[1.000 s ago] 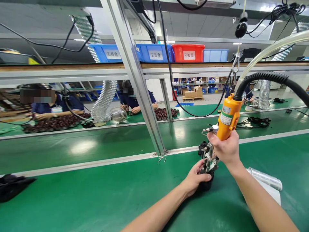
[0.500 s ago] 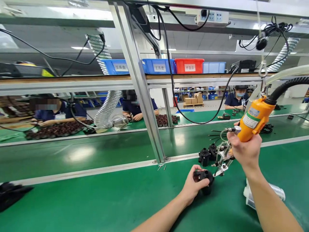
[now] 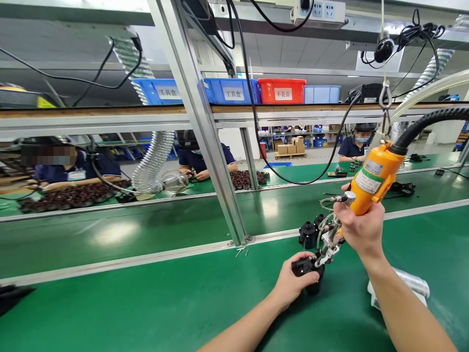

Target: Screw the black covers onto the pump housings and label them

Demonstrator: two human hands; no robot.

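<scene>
My left hand (image 3: 293, 283) is closed round a small black plastic part (image 3: 309, 274) that rests on the green bench mat (image 3: 146, 313). My right hand (image 3: 361, 227) grips an orange powered screwdriver (image 3: 372, 178), tilted so that its metal tip (image 3: 326, 249) touches the top of that black part. The tool hangs from a hook and a black hose. Two more black parts (image 3: 309, 232) stand just behind, near the rail.
A slanted metal frame post (image 3: 205, 127) rises left of my hands, with loose screws (image 3: 242, 252) at its foot. A silver cylinder on white material (image 3: 412, 283) lies under my right forearm. Other people work across the green conveyor (image 3: 110, 234). Blue and red bins (image 3: 282, 90) sit on the shelf.
The screwdriver first lifted off and swung right, then its tip came back down onto the black part. My left hand stayed on the part.
</scene>
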